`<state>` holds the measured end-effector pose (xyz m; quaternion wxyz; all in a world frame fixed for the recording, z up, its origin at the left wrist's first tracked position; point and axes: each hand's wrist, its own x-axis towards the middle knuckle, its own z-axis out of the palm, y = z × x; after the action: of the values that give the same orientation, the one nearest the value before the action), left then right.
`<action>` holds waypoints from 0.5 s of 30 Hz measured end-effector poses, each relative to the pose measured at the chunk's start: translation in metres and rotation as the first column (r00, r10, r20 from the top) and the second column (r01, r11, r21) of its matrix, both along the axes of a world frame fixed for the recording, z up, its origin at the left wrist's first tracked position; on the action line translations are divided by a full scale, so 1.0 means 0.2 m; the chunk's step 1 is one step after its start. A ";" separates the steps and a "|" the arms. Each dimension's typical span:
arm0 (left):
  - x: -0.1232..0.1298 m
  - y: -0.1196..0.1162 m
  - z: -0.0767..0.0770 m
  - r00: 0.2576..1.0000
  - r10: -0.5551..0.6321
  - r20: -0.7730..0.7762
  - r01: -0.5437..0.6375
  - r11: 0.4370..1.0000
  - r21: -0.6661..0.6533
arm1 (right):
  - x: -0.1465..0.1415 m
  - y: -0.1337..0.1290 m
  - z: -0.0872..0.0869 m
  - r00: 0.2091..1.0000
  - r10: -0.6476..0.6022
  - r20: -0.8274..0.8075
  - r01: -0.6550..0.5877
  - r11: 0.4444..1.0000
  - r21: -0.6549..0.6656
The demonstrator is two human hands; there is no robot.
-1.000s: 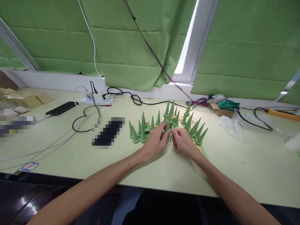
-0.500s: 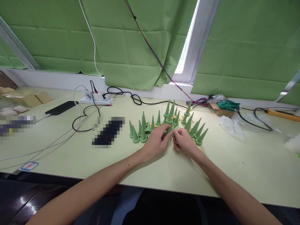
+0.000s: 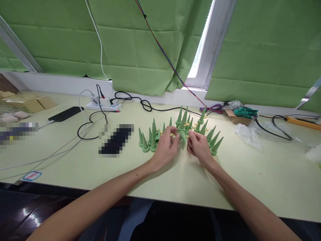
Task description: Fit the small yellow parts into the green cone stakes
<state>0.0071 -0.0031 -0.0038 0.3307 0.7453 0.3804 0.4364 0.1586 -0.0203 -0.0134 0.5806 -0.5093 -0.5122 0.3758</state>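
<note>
Between my hands, a green cone-shaped spike [image 3: 183, 140] points downward over the table. My left hand [image 3: 166, 147] is curled with its thumb and fingertips closed on the left side of this spike. My right hand [image 3: 200, 147] pinches a small pale yellow piece [image 3: 187, 136] against the spike's right side; most of it is hidden by the fingers. Several similar green cones [image 3: 144, 144] stand upright on round bases to the left. More green cones [image 3: 184, 118] stand behind my hands, with small yellow pieces [image 3: 193, 126] among them, and others [image 3: 216, 146] stand to the right.
A dark pixelated slab [image 3: 116, 139] lies left of the cones. Behind it are a white power strip [image 3: 104, 106], black cables [image 3: 146, 105] and a black flat device [image 3: 65, 113]. At right are an open carton [image 3: 237, 117] with green plastic and a clear bag [image 3: 248, 136].
My hands have drawn slightly apart, the right one shifting a little rightward. More of the green spike and the yellow piece in my right fingers now shows.
</note>
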 end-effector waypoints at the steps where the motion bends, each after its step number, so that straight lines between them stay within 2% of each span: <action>1: 0.00 0.00 0.00 1.000 -0.003 0.024 0.004 0.999 -0.041 | 0.00 0.00 0.00 1.000 0.005 -0.006 -0.005 1.000 0.012; 5: 0.00 0.01 0.01 0.996 -0.007 0.094 0.025 0.983 -0.182 | -0.01 -0.02 0.01 1.000 0.023 -0.020 -0.022 0.998 0.051; 9: 0.00 0.03 -0.01 0.993 -0.073 0.089 0.096 0.950 -0.297 | -0.01 -0.02 0.02 1.000 0.025 -0.001 -0.025 0.998 0.053; 15: 0.00 0.02 -0.02 0.984 -0.146 0.105 0.172 0.935 -0.309 | -0.02 -0.02 0.02 1.000 0.022 0.004 -0.023 0.999 0.041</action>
<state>0.0075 0.0015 -0.0071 0.4954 0.6925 0.3705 0.3711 0.1555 -0.0244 -0.0097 0.5856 -0.4922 -0.5266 0.3708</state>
